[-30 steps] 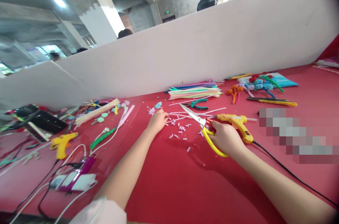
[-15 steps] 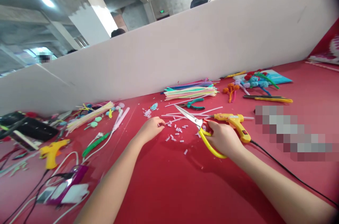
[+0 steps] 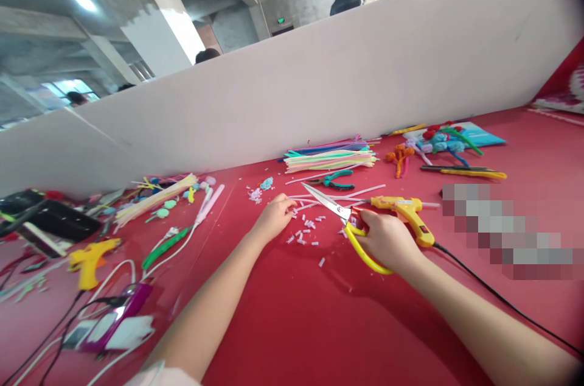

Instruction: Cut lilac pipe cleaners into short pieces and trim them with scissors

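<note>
Both hands work over the red table: the right hand is curled through the yellow handles of the scissors, gripping them with the blades lying flat on the cloth and pointing up-left, seemingly closed. To their left, the left hand rests fingers-down among the white straw pieces scattered between the hands, its fingertips bunched at one end of the thin white straws; whether it pinches one I cannot tell. Just beyond the right hand lies a yellow glue gun, and farther back a bundle of pastel straws lies beside green pliers.
</note>
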Tool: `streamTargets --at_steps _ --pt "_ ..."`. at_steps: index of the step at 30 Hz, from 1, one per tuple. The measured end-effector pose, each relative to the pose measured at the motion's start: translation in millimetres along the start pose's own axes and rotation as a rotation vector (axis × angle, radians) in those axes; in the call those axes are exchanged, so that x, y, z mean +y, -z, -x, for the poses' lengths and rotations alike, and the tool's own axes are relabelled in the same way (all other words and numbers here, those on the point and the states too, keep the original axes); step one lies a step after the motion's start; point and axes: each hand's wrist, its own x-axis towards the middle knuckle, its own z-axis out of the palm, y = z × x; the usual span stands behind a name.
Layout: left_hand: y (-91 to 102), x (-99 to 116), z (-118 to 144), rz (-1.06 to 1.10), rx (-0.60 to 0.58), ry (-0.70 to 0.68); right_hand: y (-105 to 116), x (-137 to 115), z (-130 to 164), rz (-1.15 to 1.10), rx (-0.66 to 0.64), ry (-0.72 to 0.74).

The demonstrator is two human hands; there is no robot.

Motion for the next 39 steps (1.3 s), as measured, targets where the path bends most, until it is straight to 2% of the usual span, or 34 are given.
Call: streamTargets --at_steps 8,15,18,24,28,32,35,39 --pt "-7.4 5.6 5.6 -0.062 0.007 -0.073 -1.6 -0.3 1.4 -0.008 0.030 0.023" --pt "-2.0 16.1 16.3 -0.043 -0.034 -0.093 -1.4 -0.7 1.4 0.005 0.024 0.037" --pt "-1.6 13.6 8.1 -0.043 -0.020 -0.071 -1.0 -0.5 2.0 0.001 0.025 0.033" --pt "-11.9 2.4 -24.3 -0.099 0.006 -0.032 -1.2 -1.3 2.2 0.018 0.013 0.025" --pt "-12.7 4.5 -35.9 -0.105 0.013 -0.023 0.0 -1.9 1.4 -0.009 -0.002 0.030" --pt "-3.0 13.6 -25.9 -0.062 0.038 -0.022 1.9 -2.7 0.8 -0.005 -0.007 0.005" --pt "1.6 21.5 -9.0 0.010 -0.003 -0.070 2.4 -3.1 0.9 -0.026 0.003 -0.002" --pt "-6.9 31.1 1.0 0.095 -0.024 -0.117 1.3 -4.0 2.1 -0.043 0.007 0.009"
